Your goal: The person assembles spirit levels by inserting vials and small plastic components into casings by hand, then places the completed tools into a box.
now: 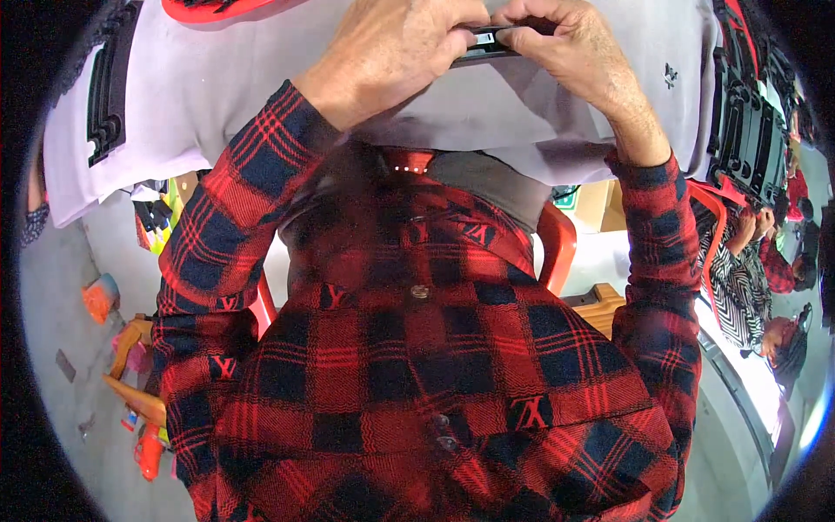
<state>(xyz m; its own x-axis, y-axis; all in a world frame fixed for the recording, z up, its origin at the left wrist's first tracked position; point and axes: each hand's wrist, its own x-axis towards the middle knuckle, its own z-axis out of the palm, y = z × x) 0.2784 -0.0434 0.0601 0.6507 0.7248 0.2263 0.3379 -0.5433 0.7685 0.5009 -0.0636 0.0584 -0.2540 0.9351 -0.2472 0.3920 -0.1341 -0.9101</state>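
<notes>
Hands meet at twelve o'clock of the view, both closed on one small flat black part (487,45) with a pale strip along its top. The left hand (391,48) comes in from about eleven o'clock, fingers curled over the part's left end; the right hand (578,52) comes in from one o'clock, thumb and fingers pinched on its right end. The part sits between them, held just above a table under a pale grey cloth (217,96), touching both hands; whether it rests on the cloth cannot be told.

Sleeves of a red and black checked shirt (417,348) run down from the wrists and fill the middle and six o'clock. At nine to ten o'clock a row of black moulded plastic pieces (109,87) lies on the cloth. At two o'clock more black moulded parts (748,130) stand stacked along the table edge. A red plastic chair (557,248) shows behind the body at three o'clock. Further out at three to four o'clock, another person in a striped black and white top (739,287) sits well apart.
</notes>
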